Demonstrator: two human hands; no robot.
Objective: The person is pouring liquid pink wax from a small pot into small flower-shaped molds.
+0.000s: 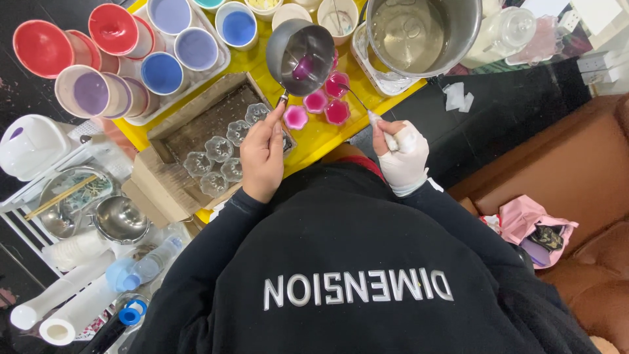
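The person wears a black sweatshirt (354, 262) with long black sleeves reaching the wrists and pale block lettering across the chest. Above that lettering, the left hand (263, 154) is bare, while the right hand (401, 157) is wrapped in a white glove.

Bright even light, sharp, slight edge distortion.

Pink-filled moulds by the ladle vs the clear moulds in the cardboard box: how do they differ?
The filled moulds hold pink liquid; the clear moulds look empty. The filled ones sit on the yellow table under the small metal ladle held by the left hand; the clear ones sit in the cardboard box. Both seem small flower-shaped cups.
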